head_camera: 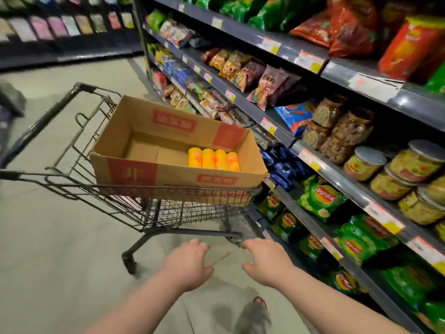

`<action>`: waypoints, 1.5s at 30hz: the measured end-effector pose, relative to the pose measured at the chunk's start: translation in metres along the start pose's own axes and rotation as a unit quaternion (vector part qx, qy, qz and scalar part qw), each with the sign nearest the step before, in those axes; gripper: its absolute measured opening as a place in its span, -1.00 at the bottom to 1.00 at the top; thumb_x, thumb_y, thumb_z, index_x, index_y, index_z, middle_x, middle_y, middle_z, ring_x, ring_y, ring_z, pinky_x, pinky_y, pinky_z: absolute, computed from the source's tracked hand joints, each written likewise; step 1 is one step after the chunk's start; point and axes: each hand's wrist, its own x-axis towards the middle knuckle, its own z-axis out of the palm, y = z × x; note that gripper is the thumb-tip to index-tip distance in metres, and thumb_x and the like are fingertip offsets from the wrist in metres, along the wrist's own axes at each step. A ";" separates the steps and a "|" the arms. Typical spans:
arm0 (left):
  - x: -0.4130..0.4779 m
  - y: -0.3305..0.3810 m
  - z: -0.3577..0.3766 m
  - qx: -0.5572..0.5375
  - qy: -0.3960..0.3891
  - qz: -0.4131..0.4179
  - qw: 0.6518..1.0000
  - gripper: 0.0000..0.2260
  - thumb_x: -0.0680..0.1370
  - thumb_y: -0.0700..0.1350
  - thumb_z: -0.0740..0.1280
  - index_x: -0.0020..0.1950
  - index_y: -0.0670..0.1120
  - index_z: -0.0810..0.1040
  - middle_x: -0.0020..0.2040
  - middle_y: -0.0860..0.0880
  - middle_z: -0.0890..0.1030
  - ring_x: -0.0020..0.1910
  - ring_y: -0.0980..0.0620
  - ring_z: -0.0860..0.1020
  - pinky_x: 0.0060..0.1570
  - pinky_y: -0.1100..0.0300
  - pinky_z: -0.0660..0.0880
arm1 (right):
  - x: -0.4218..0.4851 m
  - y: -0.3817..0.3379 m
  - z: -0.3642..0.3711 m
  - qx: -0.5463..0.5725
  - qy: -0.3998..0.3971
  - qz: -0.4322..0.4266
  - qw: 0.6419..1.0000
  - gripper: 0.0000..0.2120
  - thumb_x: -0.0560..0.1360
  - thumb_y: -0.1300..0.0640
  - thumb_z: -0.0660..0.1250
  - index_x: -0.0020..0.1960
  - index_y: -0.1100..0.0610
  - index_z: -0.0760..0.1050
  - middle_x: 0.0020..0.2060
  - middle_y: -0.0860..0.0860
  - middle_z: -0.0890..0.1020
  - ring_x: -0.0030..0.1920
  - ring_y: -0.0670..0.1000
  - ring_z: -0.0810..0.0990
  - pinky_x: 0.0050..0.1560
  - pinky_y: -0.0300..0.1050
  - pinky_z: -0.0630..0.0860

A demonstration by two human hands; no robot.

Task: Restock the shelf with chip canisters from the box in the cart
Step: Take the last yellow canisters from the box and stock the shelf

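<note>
Chip canisters, four yellow-orange cylinders, lie side by side on the floor of the box, in the corner nearest both the person and the shelving; neither hand holds one. Left hand: palm down, fingers loosely curled, holding nothing. Right hand: palm down, fingers loosely curled with the thumb spread toward the left hand, holding nothing. Both bare forearms reach forward from the bottom edge of the view, and the two hands are near each other, below the cart basket. Whether the fingertips touch the lower frame of the cart cannot be told. A red-toed shoe shows on the pale tiled floor between the forearms. Directly beyond the hands stands the dark wire shopping cart, its black handle bar toward the left edge of the view. The open brown cardboard box with red printed panels sits on top of the cart basket at the end nearest the shelving. The remaining box floor, left of the canisters, shows bare cardboard. To the right of the cart runs the dark grey metal shelving unit, its shelf edges carrying white and yellow price tags. Green chip bags fill the lower shelves just beside the cart. Clear lidded jars with yellow contents stand on the shelf above them, toward the right edge. Red and green snack bags occupy the top shelves.
</note>
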 end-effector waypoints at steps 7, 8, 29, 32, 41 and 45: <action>0.075 0.010 -0.055 -0.011 0.018 -0.056 0.998 -0.56 0.52 0.12 0.22 0.35 -0.01 0.35 0.29 -0.03 0.42 0.30 -0.05 0.40 0.22 0.07 0.41 | 0.086 0.033 -0.066 -0.048 0.001 -0.067 0.997 -0.56 0.52 -0.08 0.21 0.37 0.00 0.32 0.28 0.05 0.46 0.28 0.14 0.42 0.26 0.04 0.37; 0.086 0.015 -0.062 -0.011 0.023 -0.062 0.998 -0.56 0.52 0.12 0.23 0.35 -0.01 0.34 0.30 -0.03 0.42 0.31 -0.05 0.40 0.23 0.06 0.41 | 0.096 0.041 -0.075 -0.047 0.003 -0.071 0.996 -0.55 0.53 -0.09 0.21 0.39 -0.01 0.30 0.30 0.04 0.45 0.30 0.14 0.41 0.27 0.04 0.36; 0.245 -0.015 -0.137 -0.067 0.053 -0.073 0.994 -0.56 0.55 0.11 0.24 0.40 0.02 0.34 0.29 0.02 0.45 0.21 0.02 0.46 0.13 0.13 0.48 | 0.271 0.073 -0.145 0.026 -0.017 -0.071 0.997 -0.52 0.52 -0.08 0.25 0.40 0.00 0.31 0.31 0.00 0.46 0.29 0.09 0.43 0.31 0.04 0.38; 0.278 -0.043 -0.147 -0.061 0.035 -0.060 0.996 -0.56 0.54 0.13 0.24 0.39 0.04 0.34 0.31 0.03 0.43 0.24 0.01 0.45 0.15 0.12 0.47 | 0.305 0.064 -0.149 0.028 -0.034 -0.048 0.998 -0.52 0.52 -0.07 0.26 0.40 -0.02 0.30 0.33 -0.01 0.45 0.31 0.08 0.42 0.33 0.04 0.36; 0.364 -0.135 -0.150 -0.050 -0.051 -0.068 0.995 -0.54 0.50 0.11 0.27 0.38 0.02 0.36 0.27 0.00 0.44 0.22 -0.01 0.48 0.13 0.12 0.49 | 0.408 0.033 -0.138 0.022 -0.102 0.019 0.994 -0.57 0.54 -0.04 0.24 0.38 0.04 0.33 0.33 0.05 0.44 0.33 0.14 0.38 0.32 0.03 0.35; 0.395 -0.161 -0.140 -0.052 -0.088 -0.068 0.992 -0.51 0.50 0.12 0.28 0.40 0.01 0.34 0.27 -0.02 0.43 0.22 -0.04 0.47 0.15 0.08 0.49 | 0.448 0.023 -0.126 0.014 -0.132 0.047 0.990 -0.57 0.54 -0.03 0.23 0.38 0.03 0.33 0.33 0.06 0.44 0.32 0.16 0.40 0.32 0.02 0.36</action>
